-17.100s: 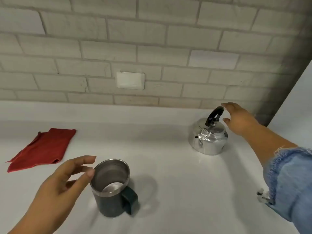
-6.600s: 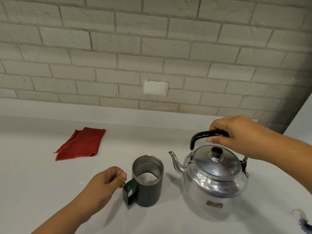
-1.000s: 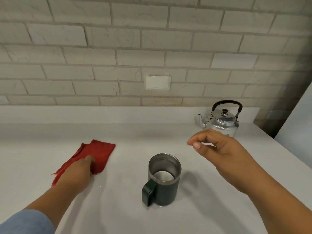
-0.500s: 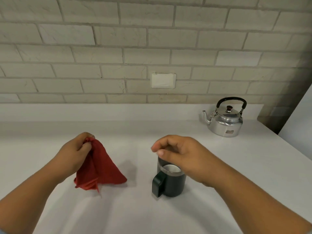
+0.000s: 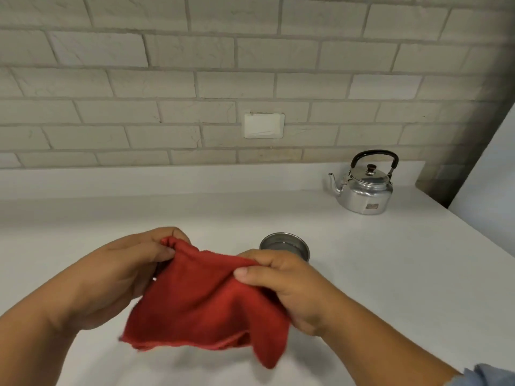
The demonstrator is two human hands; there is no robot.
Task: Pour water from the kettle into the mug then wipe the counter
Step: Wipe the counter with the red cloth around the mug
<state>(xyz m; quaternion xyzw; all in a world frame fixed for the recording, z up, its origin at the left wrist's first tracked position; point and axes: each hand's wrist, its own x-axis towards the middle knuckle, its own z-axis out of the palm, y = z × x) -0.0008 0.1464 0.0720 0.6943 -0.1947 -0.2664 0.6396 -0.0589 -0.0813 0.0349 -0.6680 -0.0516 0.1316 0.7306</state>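
- Red terry cloth, soft and square [image 5: 206, 299]: held up over the near middle of the counter, stretched between both hands, lower edge hanging loose; it appears clear of the surface.
- Left hand [image 5: 111, 274]: fingers curled, pinching the cloth's bunched left corner.
- Right hand [image 5: 289, 285]: thumb and fingers gripping the cloth's right top edge.
- Dark mug with steel rim [image 5: 287, 243]: upright just beyond the right hand, which hides most of it; only part of the rim and inner wall shows, so whether it holds water cannot be told.
- Polished metal kettle with black arched handle [image 5: 365, 190]: upright at the far right near the wall, lid on, spout pointing left, well apart from the mug; contents hidden.
- White counter [image 5: 390, 274]: no puddle visible.
- Progress, as judged: with the kettle parked and untouched, pouring looks finished; wiping is not yet begun, cloth only being readied.
- Pale brick wall [image 5: 167, 79] with white blank plate [image 5: 264, 125]: backdrop.
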